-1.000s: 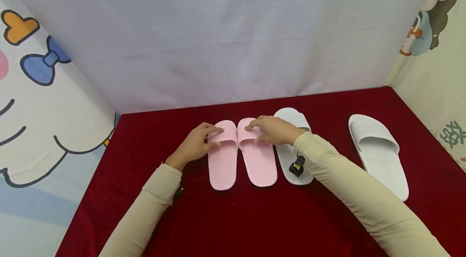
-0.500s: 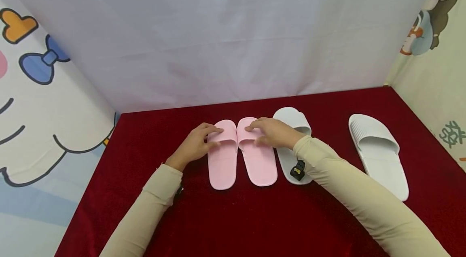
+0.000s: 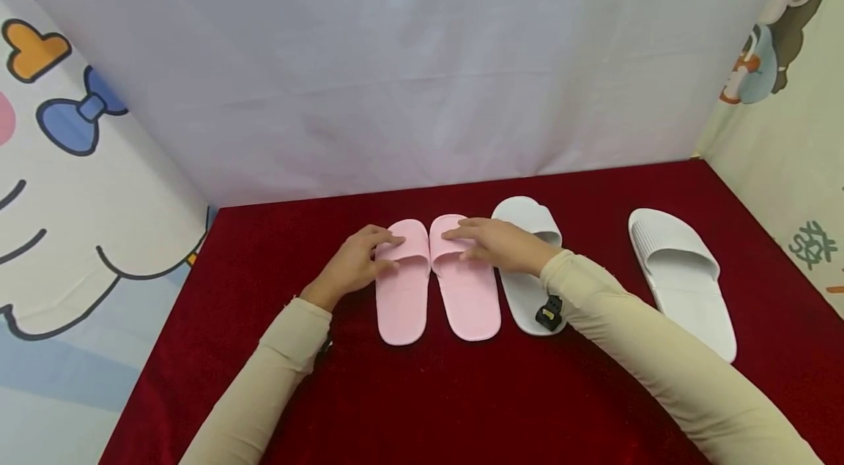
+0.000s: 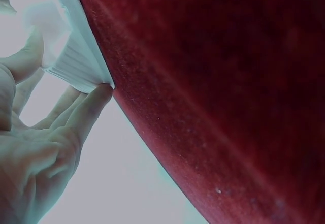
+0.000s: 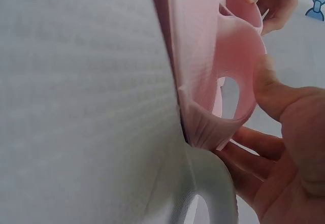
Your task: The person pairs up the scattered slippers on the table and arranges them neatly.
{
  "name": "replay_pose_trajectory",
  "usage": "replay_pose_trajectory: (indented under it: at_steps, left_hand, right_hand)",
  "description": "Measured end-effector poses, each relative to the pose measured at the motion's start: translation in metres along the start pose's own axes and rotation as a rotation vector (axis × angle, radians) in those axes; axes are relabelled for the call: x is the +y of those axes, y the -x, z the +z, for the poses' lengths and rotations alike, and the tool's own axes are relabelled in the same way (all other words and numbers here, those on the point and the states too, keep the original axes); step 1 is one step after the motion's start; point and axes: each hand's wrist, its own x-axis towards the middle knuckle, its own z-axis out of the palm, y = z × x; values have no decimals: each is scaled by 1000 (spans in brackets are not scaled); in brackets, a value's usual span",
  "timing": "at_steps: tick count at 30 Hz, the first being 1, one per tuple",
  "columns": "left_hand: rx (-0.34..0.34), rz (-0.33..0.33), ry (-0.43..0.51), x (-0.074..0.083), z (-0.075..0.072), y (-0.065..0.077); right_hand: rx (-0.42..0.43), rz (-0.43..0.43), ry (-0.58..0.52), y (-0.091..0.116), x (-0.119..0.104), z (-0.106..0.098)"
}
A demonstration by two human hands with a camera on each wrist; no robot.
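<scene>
Two pink slippers lie side by side on the dark red cloth, their toe ends toward the back wall and touching near the straps. My left hand (image 3: pixel 351 265) holds the left pink slipper (image 3: pixel 402 304) at its strap, with fingertips at the outer edge and the thumb by the strap opening. At the strap of the right pink slipper (image 3: pixel 472 304), my right hand (image 3: pixel 504 244) grips with thumb and fingers, as the right wrist view shows. That forearm passes over a white slipper (image 3: pixel 521 212), which lies just right of the pink pair and is partly hidden.
A second white slipper (image 3: pixel 682 267) lies farther right, apart from the others. The red cloth (image 3: pixel 422 406) ends at a pale curtain (image 3: pixel 395 84) behind. Patterned panels stand at left (image 3: pixel 86 194) and right (image 3: pixel 778 157). A small black device (image 3: pixel 549 313) sits at my right wrist.
The right wrist and forearm have shifted slightly right and toward me, while the fingers stay at the strap. The left hand and all slippers keep their places.
</scene>
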Motion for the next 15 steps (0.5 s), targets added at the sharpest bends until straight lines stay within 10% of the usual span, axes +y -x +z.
replay_pose_trajectory:
  at_steps: [15]
  left_hand:
    - [-26,-26,1,1,0,0]
  right_hand:
    - [157,97,-13,73,4,-17]
